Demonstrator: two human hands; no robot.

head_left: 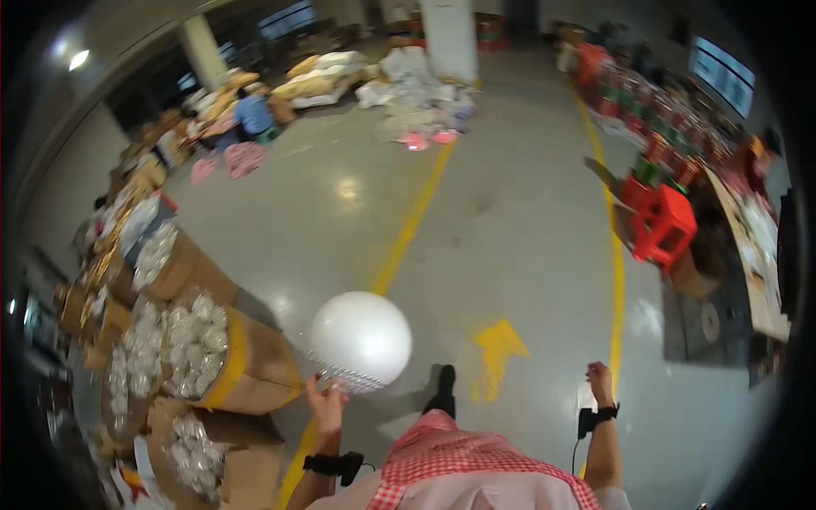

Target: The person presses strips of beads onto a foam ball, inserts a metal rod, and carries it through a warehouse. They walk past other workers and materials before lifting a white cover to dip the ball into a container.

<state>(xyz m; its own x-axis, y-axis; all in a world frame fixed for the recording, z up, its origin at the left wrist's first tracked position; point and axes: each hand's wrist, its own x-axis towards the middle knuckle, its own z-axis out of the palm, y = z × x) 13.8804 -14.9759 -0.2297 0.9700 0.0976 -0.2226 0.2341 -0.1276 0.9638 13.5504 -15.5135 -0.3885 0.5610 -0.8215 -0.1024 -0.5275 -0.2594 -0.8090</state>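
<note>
A large glossy white ball (361,336) with a band of small silvery beads (350,379) round its lower part is in my left hand (327,404). Fingers and thumb grip it at its lower left, by the beads. Off to the right and away from my body hangs my right hand (600,382), its fingers curled in and no object showing in them. A black band with a small device sits on each wrist. Left of the ball stands an open cardboard carton (263,361) full of clear-wrapped silvery balls (194,340).
More cartons of wrapped balls line the left side. Yellow lines and an arrow (500,357) mark the grey floor. Red stools (667,225) and a worktable (748,255) stand at right. Ahead are a white pillar (450,42), piled sacks (323,76) and a seated person in blue (252,112).
</note>
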